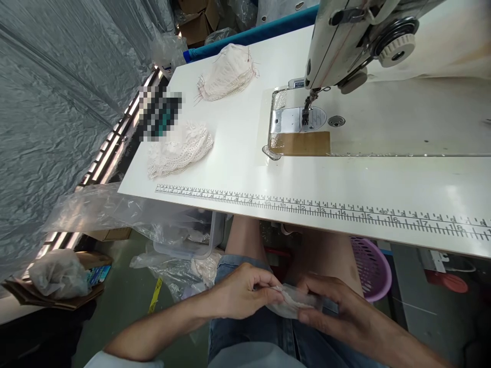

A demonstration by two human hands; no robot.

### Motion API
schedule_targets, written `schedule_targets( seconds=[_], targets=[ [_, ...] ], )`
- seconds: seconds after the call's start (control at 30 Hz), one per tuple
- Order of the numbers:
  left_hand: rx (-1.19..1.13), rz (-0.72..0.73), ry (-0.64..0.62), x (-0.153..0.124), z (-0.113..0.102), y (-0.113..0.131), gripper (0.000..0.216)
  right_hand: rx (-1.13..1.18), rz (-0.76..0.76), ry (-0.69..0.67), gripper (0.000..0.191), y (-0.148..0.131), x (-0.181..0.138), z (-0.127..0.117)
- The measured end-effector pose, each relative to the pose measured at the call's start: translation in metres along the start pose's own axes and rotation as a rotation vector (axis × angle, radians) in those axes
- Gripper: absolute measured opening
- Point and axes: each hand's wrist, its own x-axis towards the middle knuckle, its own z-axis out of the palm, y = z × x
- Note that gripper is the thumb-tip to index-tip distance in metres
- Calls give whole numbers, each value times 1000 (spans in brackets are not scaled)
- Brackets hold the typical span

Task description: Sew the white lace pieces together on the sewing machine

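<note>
Over my lap, a small piece of sheer white fabric (290, 302) with a gathered seam is stretched between both hands. My left hand (251, 291) pinches its left end between thumb and fingers. At the right end, my right hand (333, 301) grips the cloth, thumb below and fingers above. Part of the fabric is hidden by the fingers. Beyond the table edge, a white sewing machine (307, 110) stands with its needle and presser foot over the metal plate; no cloth shows under the foot.
On the white table (238, 168) lie a stack of eyelet lace pieces (184, 151) and a pile of sewn pieces (229, 74) with loose threads. A printed ruler (307, 207) runs along the front edge. Below are a clear plastic bin (218, 230) and a purple basket (378, 273).
</note>
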Motion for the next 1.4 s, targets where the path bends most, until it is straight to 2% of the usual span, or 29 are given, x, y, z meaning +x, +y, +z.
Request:
schedule_targets(
  seconds=[0.07, 0.37, 0.53, 0.63, 0.77, 1.03, 1.2, 1.4],
  targets=[
    [2, 0, -17, -1, 0, 0, 31, 0, 5, 30, 33, -1, 0, 1],
    [-39, 25, 9, -3, -2, -2, 42, -19, -52, -30, 24, -11, 6, 0],
    [-119, 69, -10, -3, -1, 0, 28, -38, -26, -8, 25, -13, 5, -1],
    [-51, 39, 69, -1, 1, -2, 22, -36, -67, -40, 25, -16, 6, -2],
    [-12, 10, 126, 2, 4, -8, 23, -54, -60, -58, 26, -19, 8, -3],
    [-117, 38, 99, 1, 3, -5, 24, 8, -48, 43, 28, -8, 7, -3],
    [-162, 43, 149, 2, 4, -9, 28, 97, -24, -45, 33, -8, 10, -5],
    [-122, 49, 174, 0, 6, -9, 23, 92, -27, -14, 34, -9, 12, -4]
  ],
)
